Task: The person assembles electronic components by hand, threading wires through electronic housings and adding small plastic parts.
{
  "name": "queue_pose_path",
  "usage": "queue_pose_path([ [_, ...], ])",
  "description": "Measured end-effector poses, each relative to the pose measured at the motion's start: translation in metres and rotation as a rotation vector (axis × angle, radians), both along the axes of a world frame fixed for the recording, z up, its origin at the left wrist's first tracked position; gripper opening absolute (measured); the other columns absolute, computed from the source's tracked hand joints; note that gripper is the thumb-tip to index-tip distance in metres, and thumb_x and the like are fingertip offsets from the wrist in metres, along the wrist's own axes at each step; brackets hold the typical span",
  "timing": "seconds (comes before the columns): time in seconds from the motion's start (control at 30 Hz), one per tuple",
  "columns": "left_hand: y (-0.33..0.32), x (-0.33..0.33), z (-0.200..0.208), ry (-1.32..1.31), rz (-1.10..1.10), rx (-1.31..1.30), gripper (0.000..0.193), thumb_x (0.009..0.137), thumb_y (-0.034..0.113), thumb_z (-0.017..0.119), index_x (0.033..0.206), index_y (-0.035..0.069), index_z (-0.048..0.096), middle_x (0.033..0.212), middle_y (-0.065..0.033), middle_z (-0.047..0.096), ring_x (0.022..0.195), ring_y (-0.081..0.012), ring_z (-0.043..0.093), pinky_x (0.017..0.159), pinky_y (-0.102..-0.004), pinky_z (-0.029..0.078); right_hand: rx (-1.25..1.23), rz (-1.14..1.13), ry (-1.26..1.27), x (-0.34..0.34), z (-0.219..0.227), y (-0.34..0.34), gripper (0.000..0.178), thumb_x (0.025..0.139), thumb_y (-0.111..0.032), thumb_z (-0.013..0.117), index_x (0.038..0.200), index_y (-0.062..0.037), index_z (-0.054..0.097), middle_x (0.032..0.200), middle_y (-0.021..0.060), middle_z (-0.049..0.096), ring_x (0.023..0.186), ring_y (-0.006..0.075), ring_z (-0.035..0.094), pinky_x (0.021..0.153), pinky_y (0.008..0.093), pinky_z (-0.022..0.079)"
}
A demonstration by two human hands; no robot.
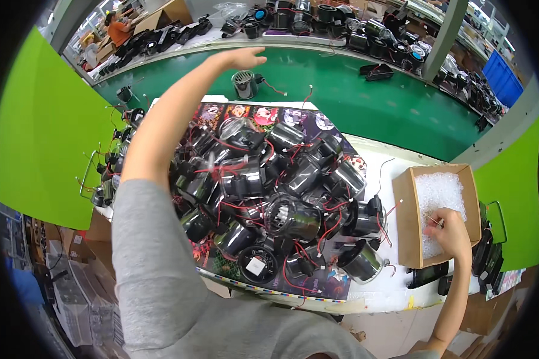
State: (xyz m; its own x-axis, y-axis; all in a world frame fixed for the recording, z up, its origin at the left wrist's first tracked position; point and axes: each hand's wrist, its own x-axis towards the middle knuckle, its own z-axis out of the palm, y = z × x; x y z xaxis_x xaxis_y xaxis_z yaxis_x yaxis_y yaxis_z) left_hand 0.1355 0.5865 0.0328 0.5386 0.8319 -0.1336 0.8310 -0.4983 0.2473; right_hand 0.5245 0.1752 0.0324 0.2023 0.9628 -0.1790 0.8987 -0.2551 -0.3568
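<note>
My left hand (pixel 245 58) reaches out over the green conveyor belt (pixel 317 90), fingers stretched and holding nothing. Just below it on the belt stands a clear-and-black cylindrical motor housing (pixel 244 87) with a thin wire and plug. At the right, my right hand (pixel 449 232) is inside an open cardboard box (pixel 408 218) of small clear plastic pieces (pixel 440 192). Its thumb and fingertips are pinched together; whatever is between them is too small to make out. Between my arms lies a heap of similar black housings (pixel 293 216) with red and black wires.
The heap rests on a printed sheet (pixel 326 287) over a white table. Bright green panels (pixel 48 131) flank both sides. Beyond the belt, a bench holds many black parts (pixel 302 24); a blue crate (pixel 502 78) stands far right. Another person (pixel 118 31) works far left.
</note>
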Motion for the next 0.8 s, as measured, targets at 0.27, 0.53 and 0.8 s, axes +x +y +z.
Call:
queue_pose_path([
  [0.27, -0.297, -0.001, 0.103, -0.227, -0.372, 0.687, 0.027, 0.078, 0.017, 0.061, 0.1, 0.001, 0.057, 0.084, -0.0127, 0.06, 0.077, -0.031, 0.058, 0.068, -0.0398, 0.044, 0.068, -0.04, -0.004, 0.011, -0.017, -0.014, 0.011, 0.065, -0.004, 0.067, 0.07, 0.0037, 0.062, 0.064, 0.0182, 0.06, 0.059, 0.0278, 0.059, 0.06, 0.0347, 0.046],
  [0.53, -0.459, 0.001, -0.052, -0.432, -0.1, 0.654, 0.038, 0.07, 0.026, 0.072, 0.103, 0.009, 0.064, 0.093, -0.0044, 0.054, 0.078, -0.0198, 0.051, 0.064, -0.0315, 0.04, 0.156, -0.003, 0.037, 0.005, -0.017, -0.007, 0.012, 0.069, -0.007, 0.062, 0.074, 0.0039, 0.06, 0.068, 0.0134, 0.061, 0.065, 0.0221, 0.058, 0.063, 0.0332, 0.046],
  [0.8, -0.455, 0.036, -0.072, -0.501, -0.024, 0.883, 0.033, 0.063, 0.033, 0.078, 0.086, 0.018, 0.058, 0.088, 0.0028, 0.051, 0.084, -0.0173, 0.044, 0.079, -0.0356, 0.025, 0.117, -0.025, 0.104, 0.014, -0.023, -0.005, 0.011, 0.067, -0.005, 0.063, 0.071, 0.0052, 0.06, 0.061, 0.0105, 0.058, 0.059, 0.0151, 0.054, 0.058, 0.0296, 0.044],
])
